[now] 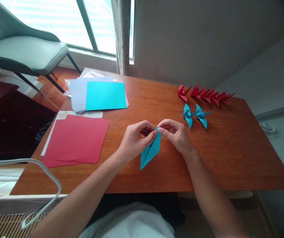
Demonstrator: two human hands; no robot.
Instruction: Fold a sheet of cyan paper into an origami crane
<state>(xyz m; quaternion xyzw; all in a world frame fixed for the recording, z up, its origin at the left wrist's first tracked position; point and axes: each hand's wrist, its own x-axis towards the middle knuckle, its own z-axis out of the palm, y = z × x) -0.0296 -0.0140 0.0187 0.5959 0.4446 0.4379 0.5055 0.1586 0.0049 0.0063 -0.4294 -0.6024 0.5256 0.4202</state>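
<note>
A folded piece of blue origami paper (pixel 152 150) is held between my two hands above the middle of the table, its long point hanging down toward me. My left hand (pixel 138 137) pinches its upper left edge between thumb and fingers. At the top tip, my right hand (pixel 176 134) grips the paper with thumb and forefinger, close against the left fingertips. The fingers hide part of the upper folds. To the right stand two finished blue paper cranes (pixel 194 115), and behind them a row of several red paper cranes (pixel 211 95).
Red paper sheets (pixel 76 140) lie at the left of the wooden table (pixel 233 155). Behind them is a stack with a blue sheet (pixel 106 96) on top of white ones (pixel 78 94). A white cable-like tube (pixel 50 173) curves in at lower left. A chair (pixel 28 53) stands by the window.
</note>
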